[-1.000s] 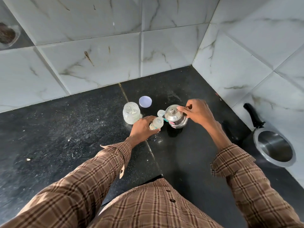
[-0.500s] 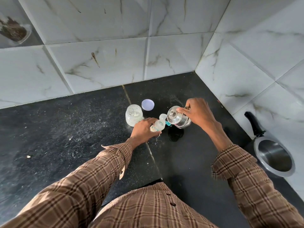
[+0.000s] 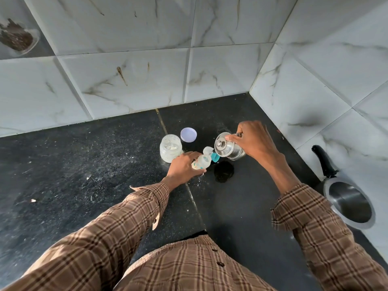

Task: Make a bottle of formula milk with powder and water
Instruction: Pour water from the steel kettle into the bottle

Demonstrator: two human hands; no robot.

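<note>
A small clear baby bottle [image 3: 202, 161] stands on the black counter [image 3: 84, 160], gripped by my left hand [image 3: 184, 166]. My right hand [image 3: 252, 139] holds a lidded steel kettle [image 3: 227, 148] above the counter, tipped left with its lid toward the bottle's mouth. A teal bottle cap piece [image 3: 215, 157] lies between bottle and kettle. Left of the bottle stands an open clear jar [image 3: 170, 148] with white powder inside. The jar's pale lilac lid [image 3: 188, 134] lies flat behind it.
White marble-look tiled walls meet in a corner behind and to the right. A steel pan [image 3: 350, 204] with a black handle [image 3: 324, 161] sits at the right edge. A jar with dark contents [image 3: 17, 37] shows at the top left.
My right hand has lifted the kettle higher and tipped it further toward the bottle. My left hand stays on the bottle.
</note>
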